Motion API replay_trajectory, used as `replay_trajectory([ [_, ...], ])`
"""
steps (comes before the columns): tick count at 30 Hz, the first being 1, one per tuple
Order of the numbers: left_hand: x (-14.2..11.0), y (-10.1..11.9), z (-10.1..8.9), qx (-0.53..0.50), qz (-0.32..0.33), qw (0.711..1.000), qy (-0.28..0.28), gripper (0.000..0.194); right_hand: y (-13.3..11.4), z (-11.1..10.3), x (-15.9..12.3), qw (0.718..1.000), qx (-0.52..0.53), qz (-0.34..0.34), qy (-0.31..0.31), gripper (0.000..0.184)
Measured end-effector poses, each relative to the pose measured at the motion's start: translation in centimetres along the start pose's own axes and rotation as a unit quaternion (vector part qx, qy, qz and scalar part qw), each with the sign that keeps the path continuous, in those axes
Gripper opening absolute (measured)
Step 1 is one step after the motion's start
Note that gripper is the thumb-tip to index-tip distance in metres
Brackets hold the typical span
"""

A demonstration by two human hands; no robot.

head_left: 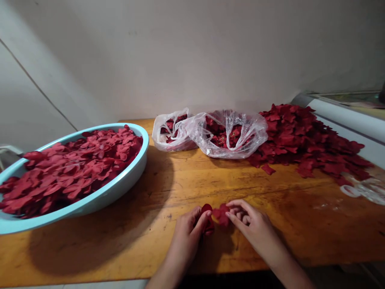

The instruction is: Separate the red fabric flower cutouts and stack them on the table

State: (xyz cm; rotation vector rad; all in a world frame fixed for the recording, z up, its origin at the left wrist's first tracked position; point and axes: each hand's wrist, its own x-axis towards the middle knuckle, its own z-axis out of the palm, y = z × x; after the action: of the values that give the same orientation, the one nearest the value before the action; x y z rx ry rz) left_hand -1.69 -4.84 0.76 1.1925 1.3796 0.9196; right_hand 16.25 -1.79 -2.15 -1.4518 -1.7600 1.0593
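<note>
Right of the tub [145, 141], our left hand [189, 228] pinches red petals [208, 229], our right hand [250, 217] a petal piece [221, 215] just beside them.

The petals [221, 216] look cloth-like and matt, the bags [221, 152] crinkled, glossy plastic.

Dim light; the basin [120, 190] casts a soft shadow on the table [192, 178] (the held petals [221, 215] blur).
</note>
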Motion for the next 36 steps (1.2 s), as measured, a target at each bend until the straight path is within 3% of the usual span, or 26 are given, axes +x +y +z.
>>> replay_trajectory([
  [3, 0.0, 0.0, -0.2, 0.071, -0.007, 0.997, 0.02, 0.036, -1.1, 0.4, -0.3, 0.996, -0.043, -0.068, 0.026, 0.024],
  [5, 0.1, -0.2, -0.3, 0.111, -0.005, 0.993, 0.032, 0.037, -2.0, 0.8, -0.5, 0.995, -0.016, -0.094, 0.009, 0.024],
  [10, 0.1, -0.1, -0.4, 0.018, -0.008, 0.998, -0.051, 0.029, -2.6, 1.4, -0.2, 0.99, 0.121, -0.019, -0.072, 0.019],
  [15, 0.1, -0.2, -1.1, -0.061, -0.004, 0.995, -0.078, 0.022, -2.0, 0.6, 0.5, 0.976, 0.209, 0.033, -0.06, 0.021],
  [18, 0.1, -0.7, -1.2, -0.059, -0.042, 0.995, -0.065, 0.023, -2.3, 0.6, 0.1, 0.979, 0.185, 0.033, -0.079, 0.024],
  [22, 0.1, -0.9, -0.9, -0.02, -0.045, 0.999, 0.005, 0.03, -3.1, 1.6, -0.5, 0.984, 0.117, 0.014, -0.135, 0.019],
  [26, -0.1, -0.6, -0.9, -0.068, -0.04, 0.996, -0.038, 0.026, -2.4, 1.7, 0.0, 0.988, 0.122, 0.016, -0.09, 0.015],
  [29, -0.1, -0.7, -1.2, -0.067, -0.024, 0.995, -0.069, 0.023, -1.2, 0.7, 0.6, 0.997, 0.049, 0.015, -0.065, 0.016],
  [33, -0.1, -0.8, -1.4, -0.025, -0.028, 0.999, -0.027, 0.029, -1.1, -0.2, 0.5, 0.995, -0.091, -0.039, 0.018, 0.026],
  [36, -0.2, -0.5, -1.4, 0.012, -0.008, 1.0, -0.002, 0.031, -2.5, 0.4, -0.4, 0.997, -0.052, -0.062, -0.009, 0.026],
])
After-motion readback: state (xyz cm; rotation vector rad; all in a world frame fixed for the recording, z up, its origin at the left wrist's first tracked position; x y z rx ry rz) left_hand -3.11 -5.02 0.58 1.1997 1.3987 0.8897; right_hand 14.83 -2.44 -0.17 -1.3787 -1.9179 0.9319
